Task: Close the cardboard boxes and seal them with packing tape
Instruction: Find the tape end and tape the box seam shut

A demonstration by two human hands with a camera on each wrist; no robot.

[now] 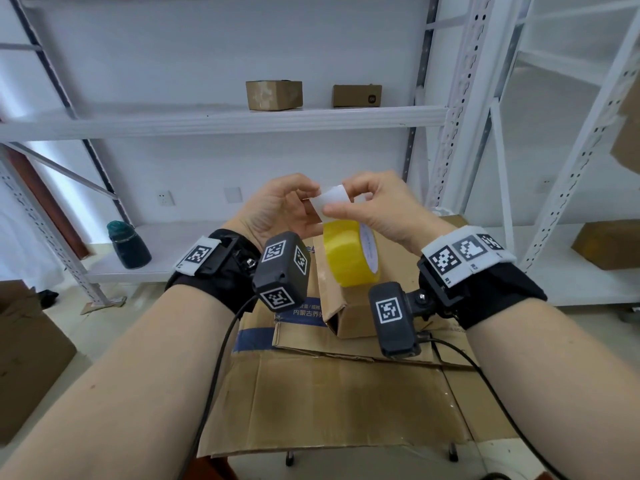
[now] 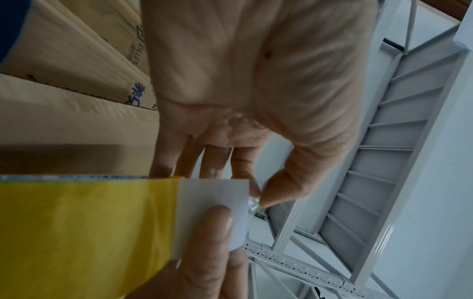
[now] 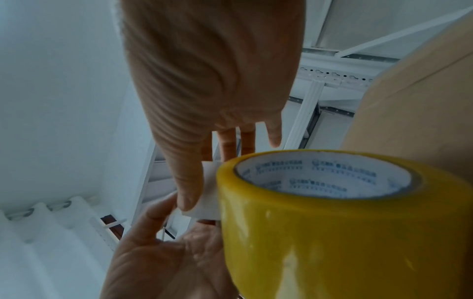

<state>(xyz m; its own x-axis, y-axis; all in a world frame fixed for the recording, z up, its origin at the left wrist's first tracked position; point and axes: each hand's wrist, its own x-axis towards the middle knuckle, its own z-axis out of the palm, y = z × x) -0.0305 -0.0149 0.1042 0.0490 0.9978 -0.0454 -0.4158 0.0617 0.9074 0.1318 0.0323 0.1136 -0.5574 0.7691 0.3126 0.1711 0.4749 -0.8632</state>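
I hold a roll of yellow packing tape (image 1: pixel 351 252) in the air, over a small brown cardboard box (image 1: pixel 349 318). A white tab (image 1: pixel 332 199) ends the tape. My right hand (image 1: pixel 337 200) pinches this tab, thumb on its face. My left hand (image 1: pixel 313 192) pinches the tab's free edge between thumb and forefinger, palm beside the roll. In the left wrist view the left hand (image 2: pixel 256 199) nips a clear bit next to the tab (image 2: pixel 212 194) and roll (image 2: pixel 84 222). In the right wrist view the right hand (image 3: pixel 194 194) presses the tab (image 3: pixel 208 204) by the roll (image 3: pixel 320 222).
The small box sits on flattened cardboard (image 1: pixel 346 403) covering a table. Two closed boxes (image 1: pixel 273 95) (image 1: pixel 356 95) stand on the white shelf behind. A dark green bottle (image 1: pixel 130 245) is on the lower shelf at left. More boxes are at far left (image 1: pixel 27 358) and right (image 1: pixel 609 244).
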